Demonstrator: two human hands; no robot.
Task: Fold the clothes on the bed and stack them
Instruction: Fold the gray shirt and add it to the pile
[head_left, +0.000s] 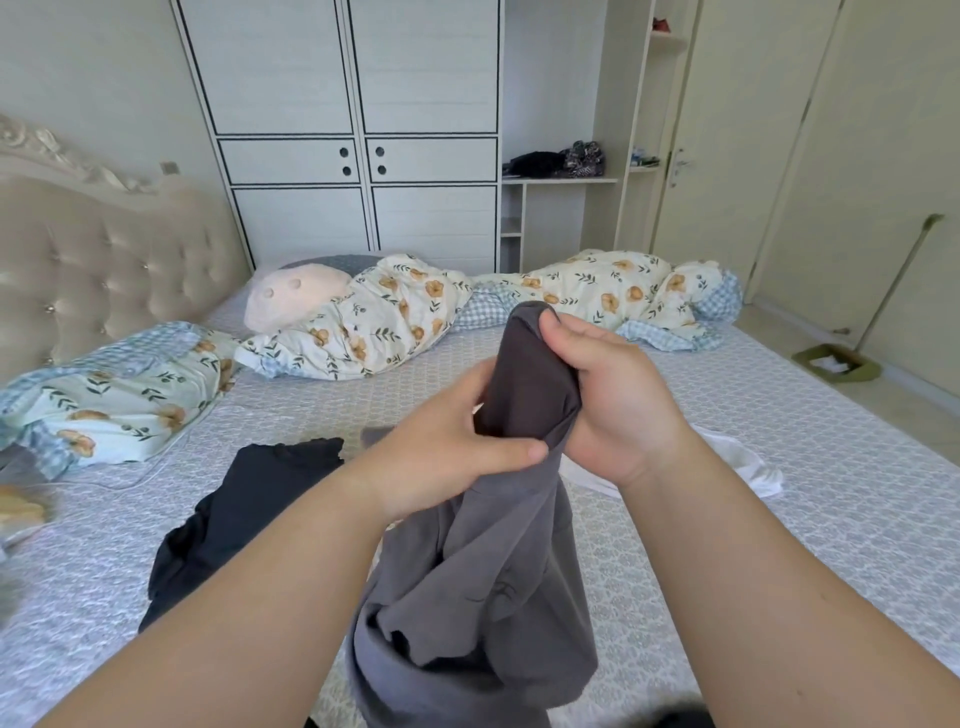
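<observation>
At the centre of the frame, both hands hold a dark grey soft cotton garment (483, 597) up above the bed (779, 467). The left hand (447, 452) pinches a fold with curled fingers; the right hand (608, 395) grips the bunched top end. At lower left a black crumpled garment (244, 519) lies on the patterned sheet; a white cloth (737, 462) lies at right.

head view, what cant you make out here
- Grey garment: type unclear, bunched in left hand and right hand; bottom edge cuts it off.
- White cloth: mostly hidden behind the right forearm.
- Objects at the left edge: blurred.
- Shelf items: too small.
</observation>
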